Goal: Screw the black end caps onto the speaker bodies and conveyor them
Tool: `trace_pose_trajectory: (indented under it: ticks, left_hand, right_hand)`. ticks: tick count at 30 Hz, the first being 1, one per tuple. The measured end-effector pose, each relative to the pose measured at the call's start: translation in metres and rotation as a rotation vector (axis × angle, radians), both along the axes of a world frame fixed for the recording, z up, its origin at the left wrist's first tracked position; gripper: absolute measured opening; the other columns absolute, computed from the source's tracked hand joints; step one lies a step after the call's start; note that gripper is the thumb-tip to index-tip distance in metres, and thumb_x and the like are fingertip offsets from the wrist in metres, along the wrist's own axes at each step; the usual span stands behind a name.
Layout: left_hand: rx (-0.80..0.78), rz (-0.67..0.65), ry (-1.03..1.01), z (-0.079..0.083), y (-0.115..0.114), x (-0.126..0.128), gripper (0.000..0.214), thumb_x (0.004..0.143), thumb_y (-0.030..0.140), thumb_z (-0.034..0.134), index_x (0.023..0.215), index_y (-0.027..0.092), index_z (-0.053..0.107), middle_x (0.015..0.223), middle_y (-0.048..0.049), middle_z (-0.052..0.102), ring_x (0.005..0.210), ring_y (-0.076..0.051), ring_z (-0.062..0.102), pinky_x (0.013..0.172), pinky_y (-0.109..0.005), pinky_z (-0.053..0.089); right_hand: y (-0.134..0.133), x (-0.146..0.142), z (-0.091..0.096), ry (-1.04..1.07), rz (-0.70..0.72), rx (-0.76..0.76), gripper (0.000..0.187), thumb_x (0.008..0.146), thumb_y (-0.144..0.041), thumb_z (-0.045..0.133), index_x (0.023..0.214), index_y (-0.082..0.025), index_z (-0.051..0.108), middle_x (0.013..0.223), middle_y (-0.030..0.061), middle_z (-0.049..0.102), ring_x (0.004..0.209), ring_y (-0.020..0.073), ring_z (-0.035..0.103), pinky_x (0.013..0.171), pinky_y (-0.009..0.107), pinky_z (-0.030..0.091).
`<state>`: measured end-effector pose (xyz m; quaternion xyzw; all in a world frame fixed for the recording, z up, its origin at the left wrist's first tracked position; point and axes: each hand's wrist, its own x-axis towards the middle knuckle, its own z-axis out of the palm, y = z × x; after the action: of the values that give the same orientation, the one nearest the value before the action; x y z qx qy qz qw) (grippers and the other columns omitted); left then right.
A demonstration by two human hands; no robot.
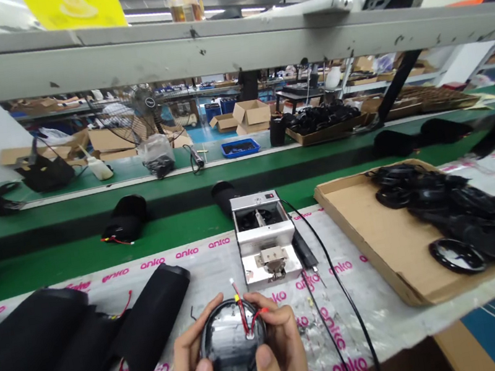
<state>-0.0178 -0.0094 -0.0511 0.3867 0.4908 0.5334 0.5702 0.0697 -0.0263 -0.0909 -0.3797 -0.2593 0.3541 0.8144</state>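
Between my two hands I hold a round black plastic part [230, 357], its glossy inner face turned up. Thin red and dark wires with small white and yellow connectors rise from its top right. My left hand [193, 370] is closed around the left rim, thumb on the near edge. On the opposite rim my right hand [283, 349] grips, its index finger near the red wire. Just beyond my hands stands a small metal machine [270, 263] with an opening showing a fan-like dark part. A black pen-shaped tool [303, 249] on a cord lies beside it.
At left lie several black fabric-covered cylinders [161, 321] with wires. A cardboard tray [361, 224] at right holds black round parts [458, 255]. Behind, a green conveyor belt [178, 221] carries dark pieces. A shelf beam [226, 48] crosses overhead. A black cable [347, 295] loops over the printed sheet.
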Motion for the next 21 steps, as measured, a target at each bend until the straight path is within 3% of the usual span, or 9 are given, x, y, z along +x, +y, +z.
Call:
trace_pose_trajectory:
  ticks: [3,6,10,13,16,19,21]
  left_hand:
    - [0.033,-0.247,0.142,0.016,0.033,-0.015,0.054,0.1,0.068,0.066,0.124,0.021,0.079,0.144,-0.0101,0.077,0.136,-0.037,0.069,0.118,-0.041,0.055]
    - [0.127,-0.588,0.303,0.035,0.075,-0.026,0.049,0.105,0.064,0.063,0.11,0.019,0.08,0.129,-0.0115,0.08,0.13,-0.036,0.068,0.12,-0.041,0.049]
    - [0.239,-0.965,0.176,0.04,0.111,-0.021,0.036,0.108,0.055,0.062,0.104,0.02,0.07,0.124,-0.0086,0.074,0.119,-0.029,0.065,0.111,-0.037,0.048]
    - [0.278,-1.029,-0.057,0.029,0.117,-0.009,0.031,0.105,0.052,0.062,0.101,0.021,0.062,0.121,-0.0077,0.068,0.115,-0.027,0.061,0.106,-0.036,0.048]
    - [0.267,-1.061,-0.181,0.021,0.116,-0.002,0.033,0.102,0.053,0.06,0.102,0.02,0.063,0.111,-0.0079,0.068,0.106,-0.027,0.061,0.099,-0.036,0.049]
    - [0.235,-1.157,-0.127,0.021,0.115,-0.005,0.04,0.106,0.05,0.051,0.11,0.017,0.073,0.112,-0.0115,0.074,0.105,-0.029,0.065,0.102,-0.04,0.049]
    - [0.248,-1.191,-0.051,0.023,0.115,-0.009,0.05,0.109,0.048,0.044,0.114,0.014,0.079,0.118,-0.015,0.077,0.111,-0.032,0.068,0.108,-0.042,0.048]
  right_hand:
    - [-0.001,0.002,0.001,-0.003,0.036,-0.007,0.053,0.094,-0.066,0.087,0.114,-0.026,0.058,0.146,0.0125,0.068,0.137,0.0314,0.068,0.108,0.043,0.056]
    - [0.0,0.006,0.006,-0.06,0.044,0.03,0.045,0.1,-0.062,0.082,0.115,-0.027,0.06,0.15,0.0123,0.066,0.146,0.0327,0.062,0.117,0.048,0.054]
    - [-0.003,0.013,0.005,-0.159,0.003,-0.037,0.045,0.099,-0.064,0.082,0.112,-0.025,0.063,0.156,0.0132,0.06,0.15,0.0361,0.059,0.123,0.052,0.048]
    - [-0.009,0.02,-0.001,-0.274,-0.042,-0.175,0.052,0.094,-0.072,0.082,0.108,-0.024,0.067,0.16,0.0141,0.056,0.155,0.0386,0.052,0.126,0.052,0.043]
    - [-0.016,0.033,0.001,-0.43,-0.017,-0.199,0.051,0.094,-0.072,0.081,0.11,-0.025,0.066,0.159,0.013,0.057,0.154,0.038,0.053,0.124,0.051,0.044]
    - [-0.013,0.068,0.022,-0.668,0.056,-0.164,0.052,0.094,-0.074,0.08,0.105,-0.024,0.068,0.151,0.0134,0.063,0.143,0.0363,0.063,0.116,0.047,0.054]
    - [0.001,0.109,0.046,-0.833,0.037,-0.193,0.057,0.1,-0.079,0.065,0.091,-0.023,0.069,0.135,0.0133,0.071,0.128,0.0334,0.071,0.106,0.046,0.06]
